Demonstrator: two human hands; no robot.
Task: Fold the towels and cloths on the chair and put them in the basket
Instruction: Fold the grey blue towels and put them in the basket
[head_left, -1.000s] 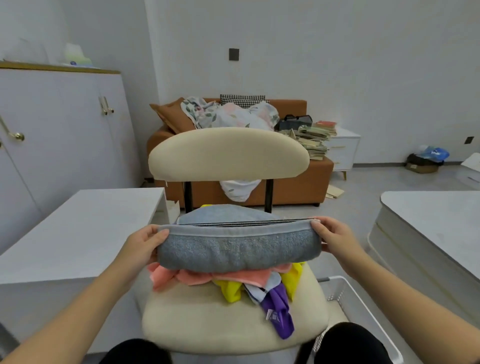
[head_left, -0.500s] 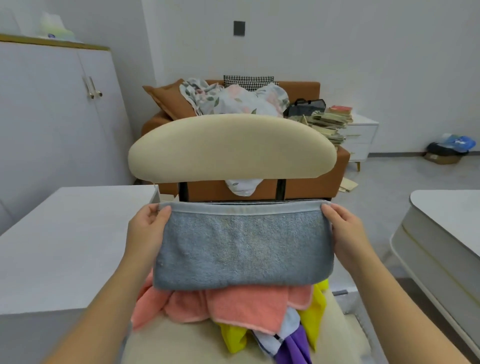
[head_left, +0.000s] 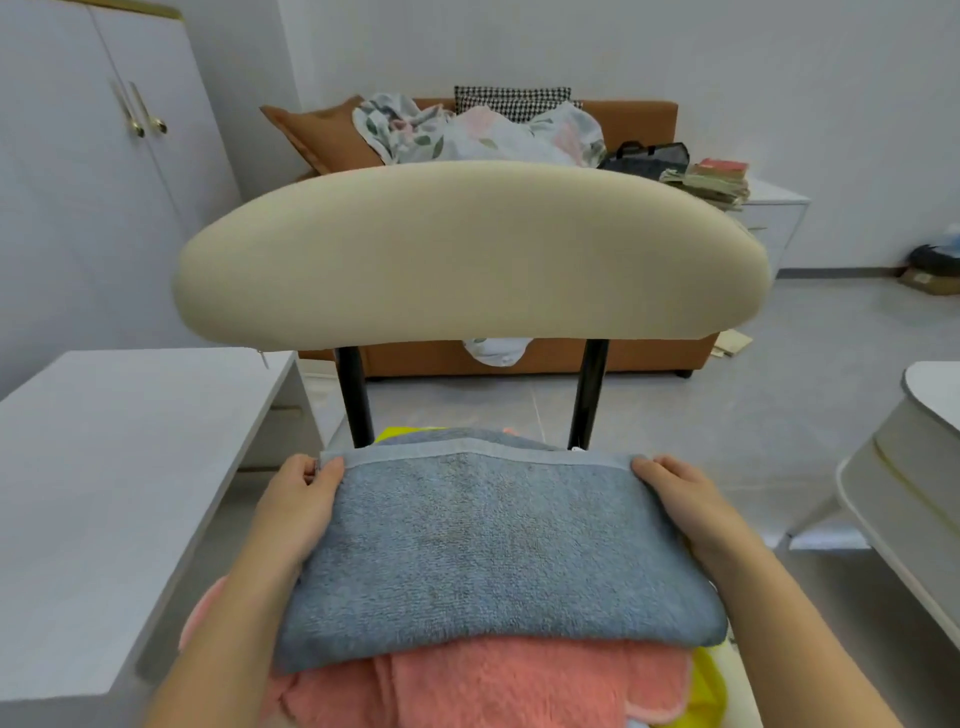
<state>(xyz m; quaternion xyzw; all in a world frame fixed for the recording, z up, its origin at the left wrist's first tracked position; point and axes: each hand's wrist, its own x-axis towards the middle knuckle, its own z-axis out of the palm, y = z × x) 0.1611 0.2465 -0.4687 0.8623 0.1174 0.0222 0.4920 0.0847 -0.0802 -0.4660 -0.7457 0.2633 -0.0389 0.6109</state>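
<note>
grey towel: left hand and right hand pinch its far corners; i'd square the edges before pressing the fold flat.

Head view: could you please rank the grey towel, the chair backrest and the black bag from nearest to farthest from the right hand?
1. Grey towel: gripped at its right corner by the right hand.
2. Chair backrest: beyond it, up and leftward.
3. Black bag: far back, on the sofa.
</note>
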